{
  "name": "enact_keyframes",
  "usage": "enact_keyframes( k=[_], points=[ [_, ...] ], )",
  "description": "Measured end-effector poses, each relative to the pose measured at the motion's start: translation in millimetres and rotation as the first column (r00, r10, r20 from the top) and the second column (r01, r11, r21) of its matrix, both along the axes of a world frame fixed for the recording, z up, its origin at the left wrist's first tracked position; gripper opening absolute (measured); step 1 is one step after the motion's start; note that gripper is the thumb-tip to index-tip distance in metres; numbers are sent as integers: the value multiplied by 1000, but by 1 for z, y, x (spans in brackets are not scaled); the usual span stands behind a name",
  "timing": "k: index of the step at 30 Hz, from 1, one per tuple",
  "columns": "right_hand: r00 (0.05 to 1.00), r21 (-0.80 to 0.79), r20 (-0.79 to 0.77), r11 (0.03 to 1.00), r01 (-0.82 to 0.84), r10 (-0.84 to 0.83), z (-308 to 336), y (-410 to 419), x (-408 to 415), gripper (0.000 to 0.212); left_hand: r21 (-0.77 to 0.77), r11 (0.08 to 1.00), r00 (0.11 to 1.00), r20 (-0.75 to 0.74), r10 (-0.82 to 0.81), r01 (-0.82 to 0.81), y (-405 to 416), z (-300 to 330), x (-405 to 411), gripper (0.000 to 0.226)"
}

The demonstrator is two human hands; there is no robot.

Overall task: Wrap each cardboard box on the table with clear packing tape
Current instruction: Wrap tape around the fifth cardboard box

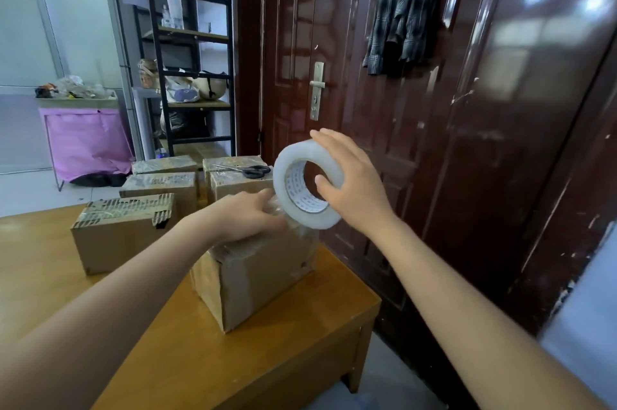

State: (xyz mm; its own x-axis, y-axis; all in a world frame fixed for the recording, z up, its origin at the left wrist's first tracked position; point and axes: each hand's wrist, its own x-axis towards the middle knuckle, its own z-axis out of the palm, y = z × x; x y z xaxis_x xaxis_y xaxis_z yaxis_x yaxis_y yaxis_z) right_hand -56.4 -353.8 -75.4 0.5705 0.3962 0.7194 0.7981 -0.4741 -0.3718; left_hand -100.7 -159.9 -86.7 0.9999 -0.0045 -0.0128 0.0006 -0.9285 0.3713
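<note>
A cardboard box (257, 276) stands near the right end of the wooden table (187, 353), with clear tape over its top. My left hand (248, 214) lies flat on the box's top, fingers pressing the tape down. My right hand (350, 181) grips a roll of clear packing tape (305, 184) just above the box's far right corner, thumb at the roll's core. A short strip runs from the roll down under my left fingers. Several other boxes, such as one (123, 231) at the left, stand further back.
Black-handled scissors (248, 170) lie on a rear box (233, 176). A dark red door (384, 92) rises close behind the table's right edge. A black shelf rack (187, 42) and a pink bin (86, 139) stand at the back left.
</note>
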Motion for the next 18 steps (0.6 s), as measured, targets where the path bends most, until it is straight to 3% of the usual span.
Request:
enact_keyframes(
  k=[2,3,5,9,14,18],
  points=[
    [999,195,31,980,-38,33,-22,-1,-1,60,108,994,999,-33,-6,10,-7,-5,-6,104],
    [999,267,39,963,-44,35,-33,1,-3,62,177,984,1000,6,-7,6,-10,-9,-6,108],
    [998,336,63,941,-27,6,-50,9,-6,68,201,979,997,78,6,-21,-12,-14,-5,100],
    [996,297,69,954,32,-55,-55,14,-7,74,120,992,996,83,18,-27,-12,-10,-9,86],
    [1000,39,1,999,1,-1,-23,-10,-23,75,180,983,997,66,30,-41,-18,-7,-11,87],
    [991,-350,-111,936,37,-81,18,-42,-49,82,172,984,999,40,30,-37,-12,-9,-8,90]
  ],
)
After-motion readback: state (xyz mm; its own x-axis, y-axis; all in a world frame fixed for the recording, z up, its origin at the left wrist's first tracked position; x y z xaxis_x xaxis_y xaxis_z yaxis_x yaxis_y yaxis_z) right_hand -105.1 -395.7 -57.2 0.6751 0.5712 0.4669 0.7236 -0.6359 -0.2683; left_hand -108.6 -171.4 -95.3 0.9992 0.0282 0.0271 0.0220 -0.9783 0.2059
